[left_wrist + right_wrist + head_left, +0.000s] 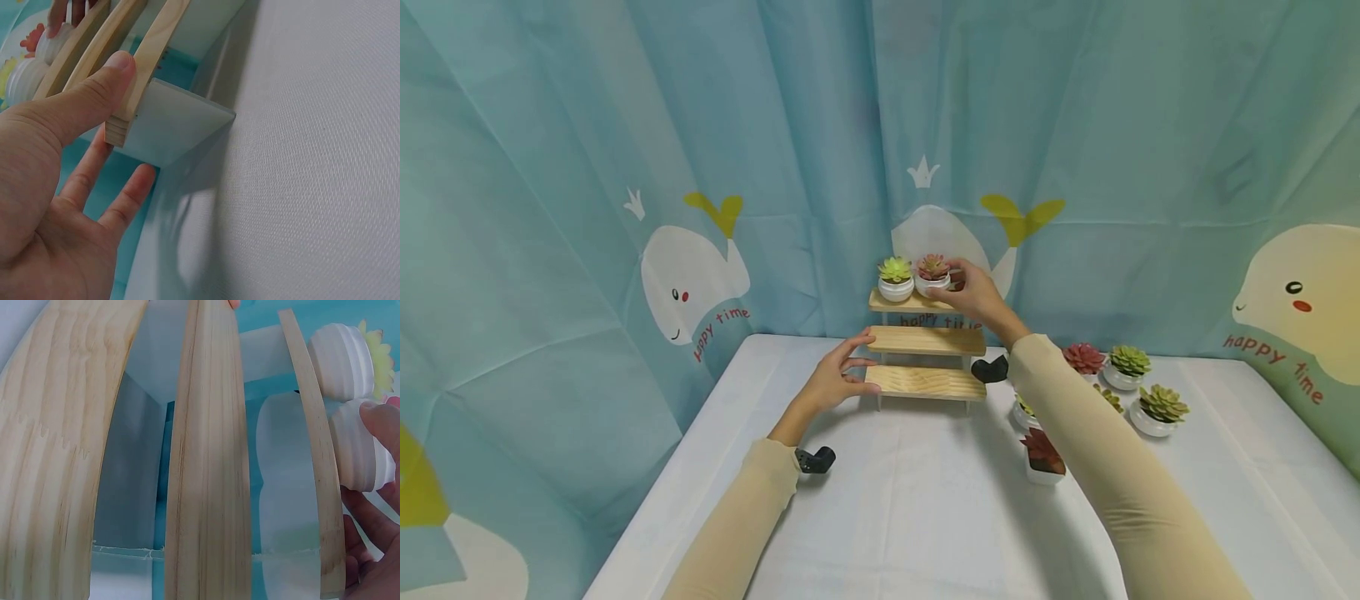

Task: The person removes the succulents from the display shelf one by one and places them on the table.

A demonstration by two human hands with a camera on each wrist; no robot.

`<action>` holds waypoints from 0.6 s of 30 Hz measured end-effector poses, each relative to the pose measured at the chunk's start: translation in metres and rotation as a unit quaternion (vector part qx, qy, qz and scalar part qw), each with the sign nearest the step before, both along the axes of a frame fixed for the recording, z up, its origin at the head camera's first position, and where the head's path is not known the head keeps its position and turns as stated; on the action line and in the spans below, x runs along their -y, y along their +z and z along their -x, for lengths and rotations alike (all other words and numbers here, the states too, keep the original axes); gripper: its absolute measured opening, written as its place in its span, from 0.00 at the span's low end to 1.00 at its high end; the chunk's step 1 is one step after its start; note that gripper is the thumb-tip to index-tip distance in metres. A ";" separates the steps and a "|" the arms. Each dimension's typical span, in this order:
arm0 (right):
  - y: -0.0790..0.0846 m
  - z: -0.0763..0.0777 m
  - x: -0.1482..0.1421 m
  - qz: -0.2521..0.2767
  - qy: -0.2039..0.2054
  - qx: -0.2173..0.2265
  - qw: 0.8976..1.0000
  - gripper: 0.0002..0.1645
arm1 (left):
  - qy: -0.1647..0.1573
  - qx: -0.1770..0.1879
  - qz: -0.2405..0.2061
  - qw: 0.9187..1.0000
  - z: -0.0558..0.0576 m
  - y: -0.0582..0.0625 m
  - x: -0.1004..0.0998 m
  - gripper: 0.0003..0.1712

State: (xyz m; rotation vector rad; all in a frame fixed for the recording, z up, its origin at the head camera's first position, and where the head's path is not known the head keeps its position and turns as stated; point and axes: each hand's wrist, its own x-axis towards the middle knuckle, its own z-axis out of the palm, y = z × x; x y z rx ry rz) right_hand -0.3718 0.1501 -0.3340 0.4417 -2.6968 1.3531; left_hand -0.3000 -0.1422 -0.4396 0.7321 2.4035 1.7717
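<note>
A three-tier wooden display stand (925,382) with clear side panels stands on the table. My left hand (833,377) holds its left end, the thumb (100,94) lying on the lowest board's edge and other fingers behind the boards. My right hand (976,293) grips a pink succulent in a white round pot (933,273) at the top board, thumb on one side and fingers on the other. Right beside it on that top board sits a yellow-green succulent in a similar white pot (895,283). The two lower boards are bare.
To the right, partly behind my right sleeve (1097,450), several more potted succulents stand on the white table (850,517). Among them are a dark red one in a square pot (1043,458) and a green one (1159,408). A blue curtain (820,150) hangs behind.
</note>
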 end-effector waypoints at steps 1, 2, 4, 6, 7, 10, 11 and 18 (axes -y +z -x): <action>0.000 0.000 0.000 0.001 -0.001 0.000 1.000 0.43 | 0.000 0.000 0.000 1.000 0.000 0.000 0.000 0.50; 0.000 0.001 0.000 0.001 -0.002 0.000 1.000 0.43 | -0.001 -0.001 0.000 1.000 0.000 0.000 0.000 0.49; -0.001 0.001 0.001 0.000 -0.003 0.000 1.000 0.43 | 0.000 0.000 0.000 1.000 0.000 0.000 0.000 0.49; -0.001 0.001 0.001 -0.002 -0.005 0.000 1.000 0.43 | 0.000 0.001 0.000 1.000 0.000 0.000 0.000 0.49; -0.001 0.001 0.001 -0.003 -0.005 0.000 1.000 0.43 | 0.001 0.002 0.001 1.000 0.000 0.000 0.000 0.49; -0.001 0.001 0.001 -0.003 -0.008 0.002 1.000 0.43 | 0.002 0.004 0.001 1.000 0.000 0.000 0.000 0.49; -0.001 0.001 0.001 -0.004 -0.009 0.002 1.000 0.43 | 0.001 0.003 0.001 1.000 0.000 0.000 0.000 0.49; -0.001 0.003 0.002 -0.005 -0.012 -0.009 1.000 0.41 | 0.003 0.008 -0.002 1.000 0.002 0.000 0.000 0.49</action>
